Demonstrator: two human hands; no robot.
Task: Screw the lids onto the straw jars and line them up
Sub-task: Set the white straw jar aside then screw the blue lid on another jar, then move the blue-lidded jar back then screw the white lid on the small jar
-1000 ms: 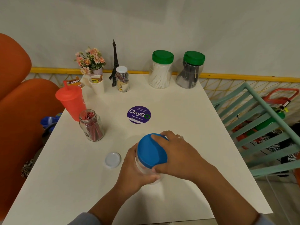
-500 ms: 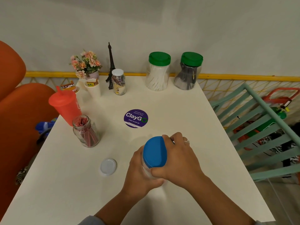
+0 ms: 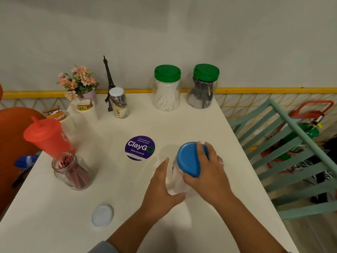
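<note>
Leaning, seemingly: clear jar [image 3: 177, 185] under blue lid [image 3: 188, 159].

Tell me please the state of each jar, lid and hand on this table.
Blue lid: on its jar, gripped by right hand.
Clear jar: held by left hand.
White-straw jar: closed, green lid.
Black-straw jar: closed, green lid.
Small jar: closed, white lid.
Red-straw jar: open, no lid.
Loose white lid: flat on the table.
Red tumbler: lid on.

Your right hand [image 3: 211, 172] grips round blue plastic lid [image 3: 187, 157]; left hand [image 3: 158, 189] holds clear plastic jar [image 3: 176, 183] near right edge of white table [image 3: 127, 198].
</note>
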